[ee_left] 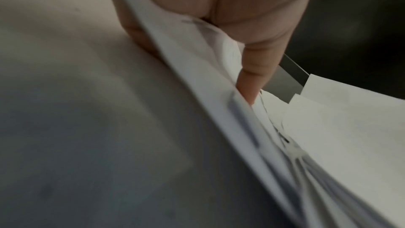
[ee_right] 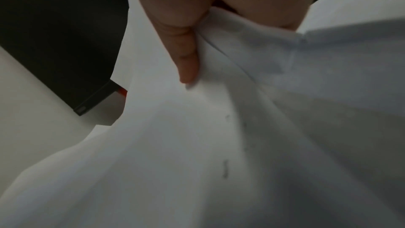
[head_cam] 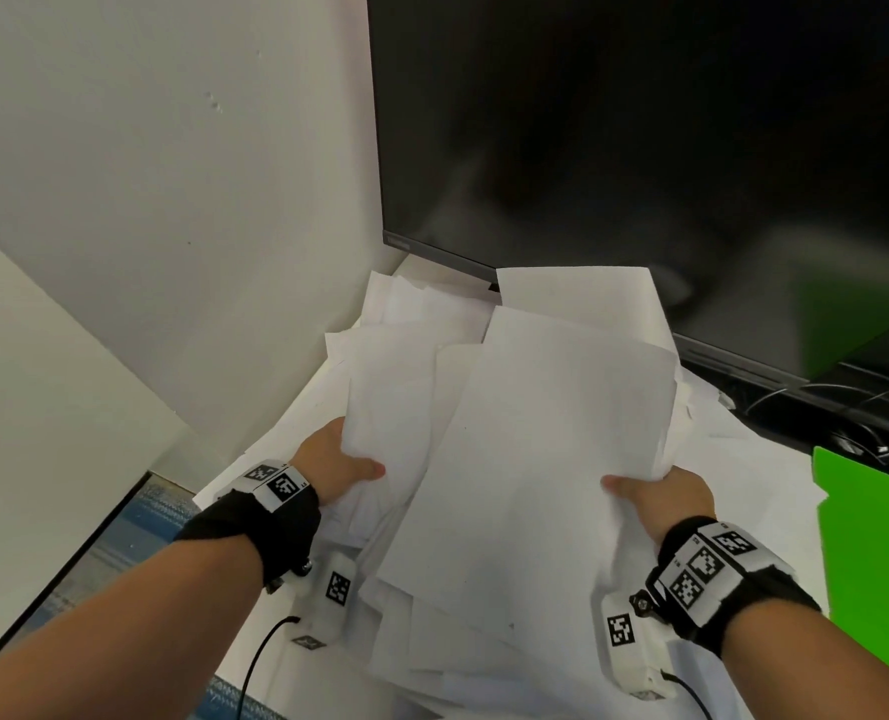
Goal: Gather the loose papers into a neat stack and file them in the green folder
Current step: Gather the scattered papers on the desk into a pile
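A loose, uneven bundle of white papers (head_cam: 525,428) is lifted off the desk in the head view. My left hand (head_cam: 336,467) grips its left edge, thumb on top and fingers hidden under the sheets. My right hand (head_cam: 660,498) grips the right edge the same way. The left wrist view shows my thumb (ee_left: 252,79) pressed on the fanned sheet edges (ee_left: 252,127). In the right wrist view my thumb (ee_right: 186,61) pinches the bent papers (ee_right: 197,145). The green folder (head_cam: 873,553) lies at the right edge of the desk.
A dark monitor (head_cam: 640,137) stands close behind the papers, with cables (head_cam: 847,428) at its foot. More white sheets (head_cam: 458,662) lie spread on the white desk (head_cam: 286,423) below the bundle. A white wall (head_cam: 146,200) closes the left side.
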Motion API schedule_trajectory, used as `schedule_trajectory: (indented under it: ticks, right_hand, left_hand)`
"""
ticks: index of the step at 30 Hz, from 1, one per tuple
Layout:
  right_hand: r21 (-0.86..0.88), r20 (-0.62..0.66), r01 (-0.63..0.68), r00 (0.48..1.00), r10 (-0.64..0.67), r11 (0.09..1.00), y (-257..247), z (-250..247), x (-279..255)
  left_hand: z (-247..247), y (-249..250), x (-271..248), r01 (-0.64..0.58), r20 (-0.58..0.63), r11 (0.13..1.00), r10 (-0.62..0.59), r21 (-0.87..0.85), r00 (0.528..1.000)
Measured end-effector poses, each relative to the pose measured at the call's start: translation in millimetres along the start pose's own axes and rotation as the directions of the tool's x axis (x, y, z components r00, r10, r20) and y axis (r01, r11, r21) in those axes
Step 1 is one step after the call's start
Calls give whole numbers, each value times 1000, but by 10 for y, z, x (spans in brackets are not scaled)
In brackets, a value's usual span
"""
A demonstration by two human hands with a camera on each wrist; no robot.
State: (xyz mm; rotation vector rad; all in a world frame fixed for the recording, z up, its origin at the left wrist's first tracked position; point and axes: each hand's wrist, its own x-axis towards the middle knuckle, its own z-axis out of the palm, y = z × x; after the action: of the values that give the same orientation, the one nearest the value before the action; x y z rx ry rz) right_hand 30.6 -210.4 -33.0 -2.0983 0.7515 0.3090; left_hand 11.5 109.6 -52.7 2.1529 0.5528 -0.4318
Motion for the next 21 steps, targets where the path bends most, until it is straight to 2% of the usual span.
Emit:
schedule_trajectory:
  ticks: [4,8,13,15,17,19,21]
  right_hand:
    - [33,30,83,996,-84,996,-46,-138,26]
    - [-3,177,91,980,-89,996,-89,-390,106]
    - [-119,320,114,945,-71,986,-172,-478,128]
    - [-135,344,146,934,-91,980,-266,-355,64]
    - [-119,331,187,934,-138,975,-325,-165,16]
    - [-51,274,221,941,-200,974,-343,26,-34]
    - [0,160,242,958,-239,970,-319,133,-58]
  left_hand:
    - [-73,-38,29,8,26,991,-5,-135,1000]
    - [-107,-105,73,67,127,933,-23,-354,992]
    - [-132,-96,130,165,149,873,-107,-458,983]
    - [-123,-58,121,160,149,896,-106,-415,983]
    - [-104,-8,89,97,115,969,-72,-227,991]
    - [-71,-12,88,74,46,993,-70,-95,996]
    - [-54,-3,98,76,33,995,-74,-58,997]
